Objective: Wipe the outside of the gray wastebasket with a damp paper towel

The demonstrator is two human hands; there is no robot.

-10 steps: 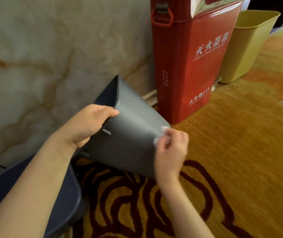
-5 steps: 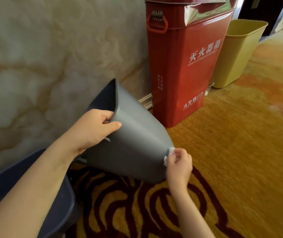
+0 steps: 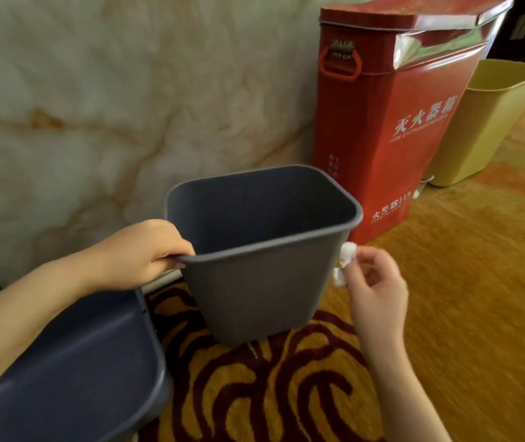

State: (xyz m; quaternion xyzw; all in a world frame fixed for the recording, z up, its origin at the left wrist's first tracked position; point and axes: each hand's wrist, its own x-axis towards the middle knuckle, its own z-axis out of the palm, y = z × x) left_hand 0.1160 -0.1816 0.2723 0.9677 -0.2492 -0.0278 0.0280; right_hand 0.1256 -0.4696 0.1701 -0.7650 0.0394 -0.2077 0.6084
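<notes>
The gray wastebasket stands upright on the patterned carpet in the middle of the view, its open mouth facing up. My left hand grips its near-left rim, fingers curled over the edge. My right hand is just right of the basket and pinches a small wad of white paper towel. The wad sits against the basket's right outer wall, just under the rim.
A tall red fire-extinguisher box stands right behind the basket against the marble wall. A yellow wastebasket is beyond it at the right. A dark blue bin fills the lower left. Orange carpet spreads to the right.
The gray wastebasket went from lying tilted on its side to standing upright. My right hand with the towel moved from the basket's bottom end up to the right wall near the rim.
</notes>
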